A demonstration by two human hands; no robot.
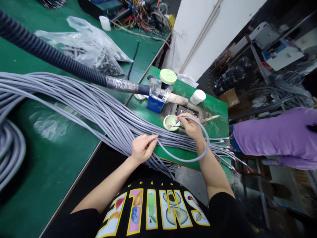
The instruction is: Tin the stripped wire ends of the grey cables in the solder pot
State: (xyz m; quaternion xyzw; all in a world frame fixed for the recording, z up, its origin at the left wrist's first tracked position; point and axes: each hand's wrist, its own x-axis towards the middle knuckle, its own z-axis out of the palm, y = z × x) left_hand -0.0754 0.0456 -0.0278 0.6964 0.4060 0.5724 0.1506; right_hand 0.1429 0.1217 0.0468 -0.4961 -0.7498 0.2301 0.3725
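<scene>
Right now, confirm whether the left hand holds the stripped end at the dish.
No, the right hand holds that end at the dish; the left hand pinches the cable further back.

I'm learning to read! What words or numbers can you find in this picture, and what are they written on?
"SMILE": on the black T-shirt, in big picture-filled letters, upside down from this view.
Small yellow letters above that word: too small to read.
Blue box and green-lidded jar: any label is too blurred to read.
Gray cable: no print that can be read.
</scene>
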